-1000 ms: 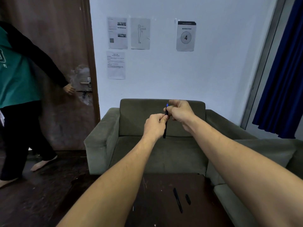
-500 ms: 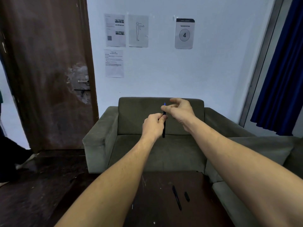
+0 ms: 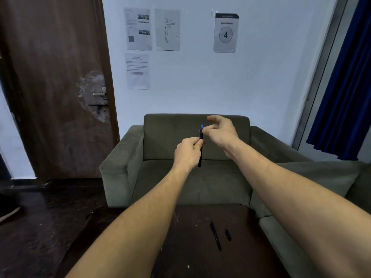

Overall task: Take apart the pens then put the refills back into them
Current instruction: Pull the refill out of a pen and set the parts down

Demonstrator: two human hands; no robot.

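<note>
In the head view, the left hand (image 3: 188,152) is closed around a black pen (image 3: 200,149) and holds it upright in the air, in front of the green sofa (image 3: 160,141). The fingers wrap the upper half of the barrel; the lower end hangs free below the fist. At the top of the pen a small blue tip (image 3: 202,127) stands out, probably the end of the refill. The right hand (image 3: 219,130) is just beside this tip, thumb and one finger brought together at it and the other fingers spread loosely. Whether the pinch really grips the blue tip or only touches it, I cannot tell.

On the dark table (image 3: 180,247) below lie a second long black pen part (image 3: 215,235) and, near it, a short black piece (image 3: 227,234), maybe a cap.

The step in hand seems to be work on the refill at the top of the barrel. To do it well, I think the left hand should keep the barrel steady and vertical, and the right hand should move the thin refill straight along the barrel's axis, without bending it. Small parts should go on the table beside the others, away from the edge.
</note>
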